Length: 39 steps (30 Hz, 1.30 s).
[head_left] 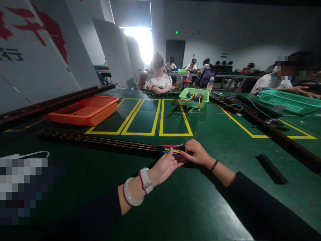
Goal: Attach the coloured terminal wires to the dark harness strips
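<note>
A long dark slatted bar (105, 143) lies across the green table, and red, yellow and blue wires (173, 146) come out of its right end. My left hand (165, 166) is turned palm up under these wires, its thumb pressed over them. At the wires' free ends, my right hand (197, 153) has its fingers curled in a pinch. The tips of the wires are hidden behind the right fingers.
An orange basket (100, 115) stands behind the bar. A light green basket (204, 97) holds wires with lugs. At right are a dark strip (272, 170), another long bar (283, 139) and a teal basket (293, 102). A person (158, 80) works across the table.
</note>
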### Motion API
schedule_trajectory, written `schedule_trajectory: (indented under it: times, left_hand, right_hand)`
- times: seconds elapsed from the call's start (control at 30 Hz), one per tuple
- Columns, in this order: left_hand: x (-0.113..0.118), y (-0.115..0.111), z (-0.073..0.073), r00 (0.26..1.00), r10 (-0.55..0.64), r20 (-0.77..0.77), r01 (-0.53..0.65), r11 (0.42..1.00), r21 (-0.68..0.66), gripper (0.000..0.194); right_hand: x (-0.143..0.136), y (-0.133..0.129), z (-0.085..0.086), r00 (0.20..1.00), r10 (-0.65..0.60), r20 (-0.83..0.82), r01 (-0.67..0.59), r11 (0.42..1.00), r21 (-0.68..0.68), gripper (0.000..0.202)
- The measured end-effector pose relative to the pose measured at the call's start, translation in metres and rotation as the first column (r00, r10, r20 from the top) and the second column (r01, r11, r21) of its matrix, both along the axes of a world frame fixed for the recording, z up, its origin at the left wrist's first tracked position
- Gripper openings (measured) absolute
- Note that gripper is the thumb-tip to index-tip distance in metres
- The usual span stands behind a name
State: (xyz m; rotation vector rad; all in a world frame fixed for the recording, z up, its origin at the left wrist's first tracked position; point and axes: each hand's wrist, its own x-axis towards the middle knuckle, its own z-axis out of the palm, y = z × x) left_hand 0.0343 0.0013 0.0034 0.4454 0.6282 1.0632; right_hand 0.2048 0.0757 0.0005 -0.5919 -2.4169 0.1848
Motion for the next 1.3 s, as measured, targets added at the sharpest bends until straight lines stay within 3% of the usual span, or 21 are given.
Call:
schedule_trajectory:
  times: [0.17,0.37,0.67,0.93,1.17,1.3]
  left_hand:
    - [0.001,-0.002,0.003,0.999,0.018,-0.031,-0.018,1.0,-0.006,0.035]
    - [0.002,-0.003,0.005,0.992,0.049,-0.116,-0.048,0.999,0.014,0.039]
    - [0.0,-0.002,0.006,0.99,0.02,-0.14,-0.019,1.0,0.009,0.039]
    - [0.0,-0.001,0.002,0.996,0.007,-0.088,-0.007,1.0,0.002,0.04]
    - [0.001,-0.001,0.001,0.997,0.067,-0.024,-0.066,0.997,0.028,0.027]
    - [0.002,0.0,0.001,0.998,0.049,-0.029,-0.049,0.999,0.015,0.028]
  right_hand:
    - [0.001,0.001,-0.001,0.999,0.044,0.006,-0.044,0.999,-0.027,0.03]
    - [-0.001,0.005,-0.003,0.986,-0.16,-0.037,0.156,0.982,-0.104,0.029]
    - [-0.006,0.014,-0.005,0.934,-0.357,0.004,0.356,0.932,0.073,0.029]
    - [0.0,0.001,0.003,0.956,-0.292,-0.038,0.293,0.933,0.21,0.029]
    - [-0.002,-0.006,0.007,0.98,-0.112,0.167,0.026,0.895,0.446,0.034]
    - [-0.003,-0.005,0.007,0.973,-0.103,0.205,-0.008,0.877,0.48,0.031]
